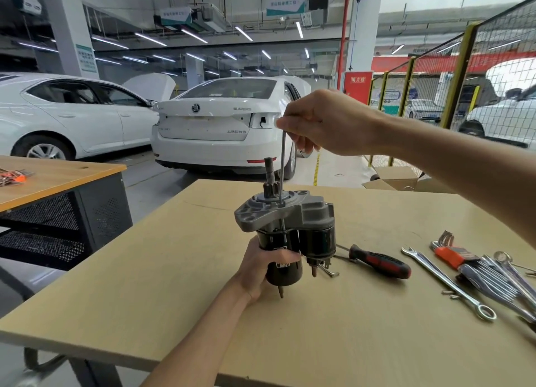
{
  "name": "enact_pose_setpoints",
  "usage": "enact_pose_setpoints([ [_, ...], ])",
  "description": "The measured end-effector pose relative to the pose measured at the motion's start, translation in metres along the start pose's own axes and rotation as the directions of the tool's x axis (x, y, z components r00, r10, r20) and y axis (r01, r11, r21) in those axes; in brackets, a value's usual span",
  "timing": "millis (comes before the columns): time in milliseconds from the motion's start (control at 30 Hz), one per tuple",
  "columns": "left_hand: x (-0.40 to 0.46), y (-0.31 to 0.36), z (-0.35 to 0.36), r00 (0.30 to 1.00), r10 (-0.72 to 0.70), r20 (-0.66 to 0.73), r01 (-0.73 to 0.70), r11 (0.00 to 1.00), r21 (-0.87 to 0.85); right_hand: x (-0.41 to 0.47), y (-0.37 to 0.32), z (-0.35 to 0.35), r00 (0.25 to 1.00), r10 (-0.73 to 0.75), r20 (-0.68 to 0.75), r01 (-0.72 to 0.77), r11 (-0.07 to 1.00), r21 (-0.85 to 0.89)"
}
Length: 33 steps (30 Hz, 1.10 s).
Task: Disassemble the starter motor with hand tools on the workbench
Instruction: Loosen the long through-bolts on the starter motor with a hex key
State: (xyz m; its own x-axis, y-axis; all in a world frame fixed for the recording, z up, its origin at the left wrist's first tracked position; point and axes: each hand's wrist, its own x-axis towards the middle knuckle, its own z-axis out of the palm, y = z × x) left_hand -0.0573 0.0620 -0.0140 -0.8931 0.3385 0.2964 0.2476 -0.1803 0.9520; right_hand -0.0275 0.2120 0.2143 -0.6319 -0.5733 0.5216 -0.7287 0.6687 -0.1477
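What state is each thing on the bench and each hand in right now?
Starter motor: upright, pinion end up, held.
Long bolt: sticking up out of the housing, pinched at its top.
Left hand: grips the motor's black body.
Right hand: pinches the bolt.
Screwdriver: lying on the bench, untouched.
Wrench: lying flat, untouched.

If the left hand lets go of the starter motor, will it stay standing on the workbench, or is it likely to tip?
Probably it tips. The starter motor stands on end, its wide grey flange on top, so it looks top-heavy. Only a thin stud shows beneath it, a poor base. The left hand grips its black body while the right hand holds a long rod going into the flange; likely metal and heavy.
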Motion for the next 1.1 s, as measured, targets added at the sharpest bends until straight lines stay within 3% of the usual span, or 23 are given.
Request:
enact_pose_setpoints([
  [267, 0.000, 0.000, -0.001, 1.000, -0.014, -0.013, 0.014, 1.000, -0.008, 0.002, -0.002, -0.004, 0.998, 0.032, 0.060, -0.029, 0.999, -0.046],
  [433, -0.001, -0.001, -0.001, 1.000, -0.022, -0.012, 0.022, 1.000, -0.002, 0.005, -0.007, -0.003, 0.996, -0.085, -0.021, 0.075, 0.953, -0.294],
  [533, 0.000, 0.000, 0.001, 1.000, -0.017, -0.005, 0.017, 1.000, 0.009, 0.009, -0.015, 0.000, 0.993, -0.118, 0.012, 0.115, 0.927, -0.357],
  [800, 0.000, 0.000, 0.001, 1.000, -0.012, 0.012, 0.012, 1.000, 0.015, 0.013, -0.025, 0.001, 0.998, 0.010, 0.064, 0.019, 0.902, -0.431],
  [1100, 0.000, -0.002, -0.001, 1.000, -0.004, -0.010, 0.005, 1.000, 0.015, 0.001, -0.035, 0.021, 0.991, 0.116, -0.063, -0.132, 0.845, -0.519],
])
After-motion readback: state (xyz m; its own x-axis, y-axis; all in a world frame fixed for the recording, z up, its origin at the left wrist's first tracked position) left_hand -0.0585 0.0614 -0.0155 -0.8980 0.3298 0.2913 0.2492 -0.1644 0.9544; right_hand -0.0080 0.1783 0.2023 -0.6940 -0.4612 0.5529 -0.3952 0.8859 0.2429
